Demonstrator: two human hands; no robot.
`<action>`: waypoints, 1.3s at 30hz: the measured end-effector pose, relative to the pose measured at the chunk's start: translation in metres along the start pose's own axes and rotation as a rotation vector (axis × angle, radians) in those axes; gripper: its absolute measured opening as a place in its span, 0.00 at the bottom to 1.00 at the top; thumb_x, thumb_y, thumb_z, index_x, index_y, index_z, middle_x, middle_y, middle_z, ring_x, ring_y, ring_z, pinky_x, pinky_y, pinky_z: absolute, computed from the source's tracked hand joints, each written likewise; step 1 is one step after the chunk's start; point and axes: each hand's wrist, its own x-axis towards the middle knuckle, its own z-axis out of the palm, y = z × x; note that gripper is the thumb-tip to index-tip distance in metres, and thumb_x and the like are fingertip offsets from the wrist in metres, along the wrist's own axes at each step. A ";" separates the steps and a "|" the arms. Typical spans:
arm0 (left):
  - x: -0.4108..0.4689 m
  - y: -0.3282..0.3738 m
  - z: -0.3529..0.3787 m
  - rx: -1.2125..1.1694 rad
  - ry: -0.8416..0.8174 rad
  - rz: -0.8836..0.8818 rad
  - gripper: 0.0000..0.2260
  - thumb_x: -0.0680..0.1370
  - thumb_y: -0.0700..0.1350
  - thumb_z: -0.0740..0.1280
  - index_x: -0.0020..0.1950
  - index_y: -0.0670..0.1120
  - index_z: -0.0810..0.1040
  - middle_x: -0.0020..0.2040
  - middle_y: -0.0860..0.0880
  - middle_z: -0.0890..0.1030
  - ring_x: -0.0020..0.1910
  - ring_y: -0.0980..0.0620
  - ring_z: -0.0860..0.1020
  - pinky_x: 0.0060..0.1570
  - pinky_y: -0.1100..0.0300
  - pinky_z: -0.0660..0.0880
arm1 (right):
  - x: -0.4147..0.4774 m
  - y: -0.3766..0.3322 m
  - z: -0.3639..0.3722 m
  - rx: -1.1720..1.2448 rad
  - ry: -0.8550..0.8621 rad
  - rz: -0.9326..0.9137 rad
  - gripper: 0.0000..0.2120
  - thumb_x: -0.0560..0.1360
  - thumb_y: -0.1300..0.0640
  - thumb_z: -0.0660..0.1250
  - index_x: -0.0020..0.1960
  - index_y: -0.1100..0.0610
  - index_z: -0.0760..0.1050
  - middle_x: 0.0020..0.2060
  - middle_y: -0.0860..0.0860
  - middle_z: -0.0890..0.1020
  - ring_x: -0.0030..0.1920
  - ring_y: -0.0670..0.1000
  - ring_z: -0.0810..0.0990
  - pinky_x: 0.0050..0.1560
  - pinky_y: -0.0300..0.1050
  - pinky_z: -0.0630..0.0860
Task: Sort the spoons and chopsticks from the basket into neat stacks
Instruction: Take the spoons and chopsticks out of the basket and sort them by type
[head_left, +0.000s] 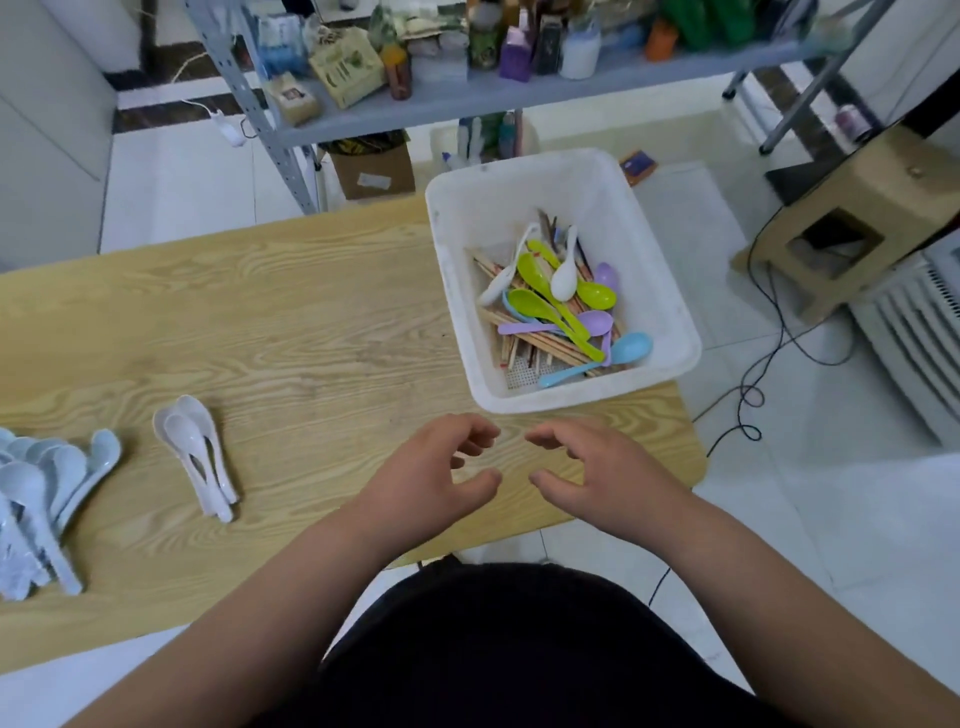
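Note:
A white plastic basket (519, 197) stands at the table's right end. Inside lie green spoons (540, 306), purple spoons (595, 322), a blue spoon (631, 348), white spoons (563, 280) and wooden chopsticks (535, 340), all mixed together. On the table's left lies a nested stack of white spoons (200, 457), and a larger pile of pale blue-white spoons (41, 493) lies at the far left edge. My left hand (431, 478) and my right hand (597, 473) hover over the table just in front of the basket, fingers loosely curled, holding nothing.
The wooden table (291, 332) ends just right of the basket. Behind it stands a grey metal shelf (467, 98) crowded with bottles and boxes, with a cardboard box (374, 171) on the floor below. A cardboard stand (852, 223) and black cables (769, 364) are at the right.

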 end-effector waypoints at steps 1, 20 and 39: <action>0.006 0.001 -0.002 -0.003 -0.006 0.002 0.17 0.74 0.48 0.72 0.62 0.55 0.76 0.55 0.60 0.78 0.56 0.62 0.77 0.57 0.60 0.77 | 0.001 0.000 -0.001 -0.002 0.012 0.008 0.19 0.76 0.46 0.70 0.66 0.46 0.76 0.58 0.37 0.78 0.58 0.36 0.73 0.60 0.33 0.71; 0.119 0.066 0.065 -0.130 0.264 -0.283 0.15 0.75 0.44 0.72 0.60 0.53 0.77 0.53 0.58 0.80 0.54 0.60 0.79 0.55 0.56 0.79 | 0.130 0.096 -0.129 -0.103 -0.181 -0.222 0.13 0.78 0.48 0.66 0.61 0.48 0.77 0.54 0.43 0.79 0.52 0.42 0.76 0.54 0.44 0.75; 0.314 -0.004 0.013 0.540 0.040 -0.523 0.12 0.80 0.40 0.64 0.63 0.40 0.74 0.59 0.39 0.78 0.55 0.40 0.79 0.44 0.55 0.70 | 0.280 0.130 -0.122 -0.978 -0.203 -0.338 0.15 0.80 0.61 0.58 0.67 0.58 0.69 0.60 0.59 0.75 0.59 0.63 0.75 0.43 0.53 0.66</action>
